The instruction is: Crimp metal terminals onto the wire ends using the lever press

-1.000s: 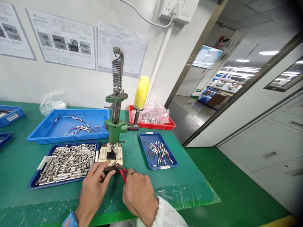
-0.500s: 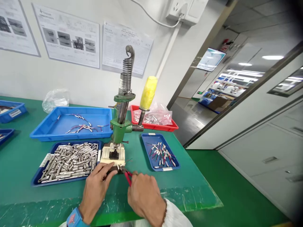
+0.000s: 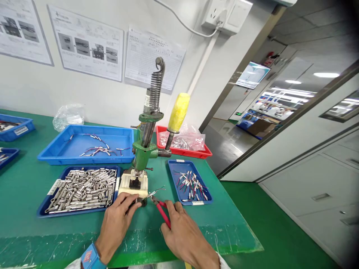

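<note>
My right hand (image 3: 186, 229) is wrapped round red-handled pliers (image 3: 163, 213). Their jaws meet a small white-sleeved component with thin wire leads (image 3: 154, 192), just right of the press base. My left hand (image 3: 119, 220) is closed in a pinch at the front of the cream block (image 3: 123, 186) under the green hand press (image 3: 141, 158). Something small and shiny shows by its fingertips, too hidden to name. The press's yellow-wrapped lever (image 3: 178, 112) stands upright to the right.
A blue tray of metal tubes (image 3: 46, 204) lies left of the press. Behind it is a larger blue tray with wired parts (image 3: 56, 158). To the right are another blue tray of wired parts (image 3: 174, 175) and a red tray with bagged pieces (image 3: 193, 152).
My right hand and the pliers have moved right, away from my left hand. The wired component now shows at the plier jaws, clear of the block. My left hand stays at the press.
</note>
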`<state>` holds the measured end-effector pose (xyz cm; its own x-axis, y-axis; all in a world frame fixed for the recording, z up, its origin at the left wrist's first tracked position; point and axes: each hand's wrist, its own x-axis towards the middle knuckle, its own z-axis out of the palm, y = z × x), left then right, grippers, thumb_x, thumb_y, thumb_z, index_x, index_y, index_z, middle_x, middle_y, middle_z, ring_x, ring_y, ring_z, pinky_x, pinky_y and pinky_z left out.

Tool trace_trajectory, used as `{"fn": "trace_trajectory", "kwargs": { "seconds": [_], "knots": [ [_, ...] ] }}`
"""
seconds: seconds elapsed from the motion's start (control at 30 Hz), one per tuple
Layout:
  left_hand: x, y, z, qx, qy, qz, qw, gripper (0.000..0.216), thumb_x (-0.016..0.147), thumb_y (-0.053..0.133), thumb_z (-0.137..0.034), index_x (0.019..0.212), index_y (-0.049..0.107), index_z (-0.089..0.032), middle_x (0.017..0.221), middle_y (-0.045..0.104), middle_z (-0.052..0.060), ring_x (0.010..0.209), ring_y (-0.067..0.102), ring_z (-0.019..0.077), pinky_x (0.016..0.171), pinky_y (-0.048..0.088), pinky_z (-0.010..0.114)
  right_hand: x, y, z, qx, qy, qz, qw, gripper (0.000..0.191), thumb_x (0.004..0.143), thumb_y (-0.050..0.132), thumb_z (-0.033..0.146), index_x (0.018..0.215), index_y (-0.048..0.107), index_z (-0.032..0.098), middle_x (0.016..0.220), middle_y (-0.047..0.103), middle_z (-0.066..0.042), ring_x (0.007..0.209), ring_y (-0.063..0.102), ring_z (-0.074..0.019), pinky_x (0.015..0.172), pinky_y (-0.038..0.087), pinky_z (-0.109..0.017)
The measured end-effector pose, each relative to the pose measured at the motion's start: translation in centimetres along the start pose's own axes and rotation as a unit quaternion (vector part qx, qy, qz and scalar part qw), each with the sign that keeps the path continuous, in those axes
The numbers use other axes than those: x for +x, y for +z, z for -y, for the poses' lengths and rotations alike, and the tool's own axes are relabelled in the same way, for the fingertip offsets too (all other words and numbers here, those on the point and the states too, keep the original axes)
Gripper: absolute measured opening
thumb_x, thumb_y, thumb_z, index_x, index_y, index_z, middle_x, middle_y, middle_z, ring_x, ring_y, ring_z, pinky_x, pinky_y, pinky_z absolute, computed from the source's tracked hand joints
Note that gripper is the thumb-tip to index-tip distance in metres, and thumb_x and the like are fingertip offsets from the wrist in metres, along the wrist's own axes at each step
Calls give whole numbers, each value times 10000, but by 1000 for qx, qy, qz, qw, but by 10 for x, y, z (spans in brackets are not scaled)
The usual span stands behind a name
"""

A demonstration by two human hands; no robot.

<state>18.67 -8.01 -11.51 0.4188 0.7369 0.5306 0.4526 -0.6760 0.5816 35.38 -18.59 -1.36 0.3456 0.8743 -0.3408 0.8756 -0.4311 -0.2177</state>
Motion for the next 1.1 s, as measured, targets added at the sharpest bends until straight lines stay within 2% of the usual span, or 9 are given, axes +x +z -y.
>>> {"fn": "trace_trajectory", "kwargs": {
  "seconds": [0.17,0.27,0.4,0.57,0.7,0.83,0.9,1.0,1.1],
  "knots": [
    [0,-2,0,5,17,-4,1000,318,1014,498,-455,1067,719,-233,972,732,39,787,747,184,705,614,274,-10,6,-12,41,-4,-10,999,665,871,506,150,1525,396,113,1395,504,-193,1280,538,-327,1062,466,-452],
    [2,-4,-1,0,44,-23,999,286,1025,499,-389,1064,720,-212,974,743,45,840,751,187,760,613,273,-14,13,-15,38,1,-27,999,701,879,520,145,1557,352,95,1475,430,-218,1346,489,-343,1082,464,-442],
    [1,-9,-5,-22,62,-47,997,213,1015,536,-303,1060,722,-209,979,755,38,880,746,174,861,595,260,-17,21,-18,-14,26,-45,999,761,876,550,113,1594,297,110,1616,248,-248,1508,261,-400,1142,412,-473],
    [-9,-16,-4,-35,55,19,998,211,1013,541,-342,1054,722,-242,966,751,25,841,748,159,779,602,229,-14,31,-24,-61,27,-78,995,773,861,583,107,1589,322,120,1648,181,-248,1542,104,-426,1194,330,-524],
    [-20,-17,4,5,29,87,996,270,1019,498,-386,1040,741,-270,974,741,35,826,750,186,712,614,261,-7,30,-34,-51,-15,-103,993,780,806,617,83,1551,393,129,1618,222,-248,1517,199,-440,1172,366,-524],
    [-25,-18,5,-3,-2,84,996,270,996,533,-391,1145,733,-289,1056,731,56,895,746,212,753,623,286,-6,13,-46,-1,-7,-252,968,614,854,559,169,1461,474,135,1454,410,-231,1331,468,-389,1023,505,-498],
    [-24,-22,-1,-35,-32,66,997,286,963,586,-423,1174,734,-299,1094,723,68,873,741,211,683,619,259,-10,6,-45,26,-17,-287,957,526,866,533,236,1387,528,165,1311,527,-192,1182,561,-352,921,548,-469],
    [-24,-32,-13,-120,-93,54,987,295,904,664,-464,1130,767,-304,1038,735,73,733,713,188,566,594,232,-19,12,-26,113,-56,-224,966,405,816,537,226,1210,629,224,1086,641,-101,919,658,-261,757,559,-337],
    [-32,-41,-23,-237,-152,72,957,350,864,682,-529,1079,805,-283,997,774,92,798,736,228,680,644,290,-28,41,9,209,-105,-134,963,267,759,553,169,977,684,251,868,669,-26,749,673,-188,670,521,-239]
  ]
}}
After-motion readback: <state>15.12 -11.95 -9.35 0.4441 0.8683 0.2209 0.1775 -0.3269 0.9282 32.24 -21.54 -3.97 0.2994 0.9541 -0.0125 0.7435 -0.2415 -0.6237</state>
